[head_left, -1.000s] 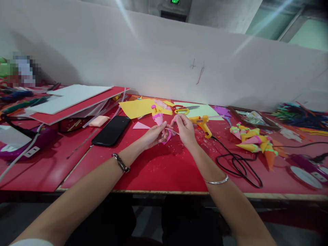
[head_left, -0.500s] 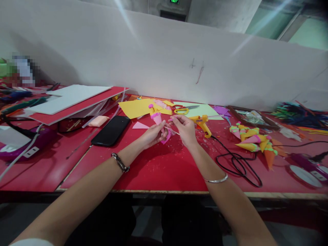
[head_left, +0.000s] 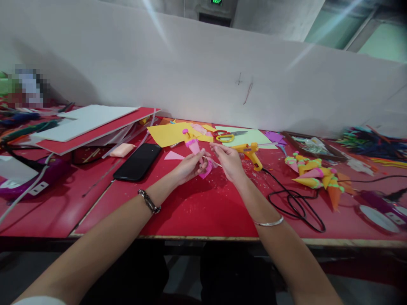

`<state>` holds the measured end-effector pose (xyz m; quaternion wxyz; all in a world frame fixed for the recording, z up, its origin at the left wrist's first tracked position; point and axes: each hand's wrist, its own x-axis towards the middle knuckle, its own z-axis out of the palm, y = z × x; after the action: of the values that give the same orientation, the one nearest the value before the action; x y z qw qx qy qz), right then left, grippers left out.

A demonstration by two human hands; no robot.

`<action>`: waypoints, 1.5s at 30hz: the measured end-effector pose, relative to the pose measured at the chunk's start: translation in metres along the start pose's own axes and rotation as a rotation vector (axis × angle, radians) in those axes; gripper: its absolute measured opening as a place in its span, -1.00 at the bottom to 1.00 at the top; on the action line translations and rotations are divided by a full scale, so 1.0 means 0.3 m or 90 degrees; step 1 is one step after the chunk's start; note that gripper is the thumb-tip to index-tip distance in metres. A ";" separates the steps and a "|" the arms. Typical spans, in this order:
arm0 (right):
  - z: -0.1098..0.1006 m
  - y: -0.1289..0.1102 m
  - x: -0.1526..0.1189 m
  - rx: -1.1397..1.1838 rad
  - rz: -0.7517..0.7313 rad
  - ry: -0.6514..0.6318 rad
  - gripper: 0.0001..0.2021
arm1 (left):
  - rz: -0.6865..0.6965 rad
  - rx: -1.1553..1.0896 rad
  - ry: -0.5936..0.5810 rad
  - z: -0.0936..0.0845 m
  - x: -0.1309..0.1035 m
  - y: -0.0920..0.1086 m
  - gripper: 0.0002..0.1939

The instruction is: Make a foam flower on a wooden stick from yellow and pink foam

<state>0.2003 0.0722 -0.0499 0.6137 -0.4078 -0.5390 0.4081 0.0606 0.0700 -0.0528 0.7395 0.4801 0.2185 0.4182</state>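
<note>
My left hand is closed around a pink paper cone, held tilted with its wide end up and away from me. Bright pink trim runs round the cone's rim, and a yellow piece with a pink fuzzy ball tops it. Under the left fingers hangs a bright pink fuzzy strip, partly hidden. Just right of the cone is my right hand, its thumb and fingers pressed together. Whatever they may pinch is too small to make out. A thin pale strip shows between the hands.
Behind my right hand lies a yellow glue gun with a black cord. Scissors rest on coloured paper sheets. A black phone lies at left, a pile of small decorated cones at right. A white wall stands behind.
My right hand's fingers have straightened somewhat and shifted slightly. The cone in my left hand has tipped a little to the left.
</note>
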 end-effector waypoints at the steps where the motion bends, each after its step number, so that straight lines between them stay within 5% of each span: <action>1: -0.001 0.000 0.001 0.004 0.007 -0.001 -0.76 | 0.000 -0.001 -0.001 -0.001 0.000 0.000 -0.70; 45: -0.004 -0.034 -0.004 0.018 -0.062 0.001 -0.84 | -0.019 -0.009 0.006 0.000 0.000 0.000 -0.73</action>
<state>0.2020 0.0675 -0.0407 0.6390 -0.3725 -0.5518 0.3851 0.0606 0.0698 -0.0528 0.7478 0.4697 0.2266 0.4109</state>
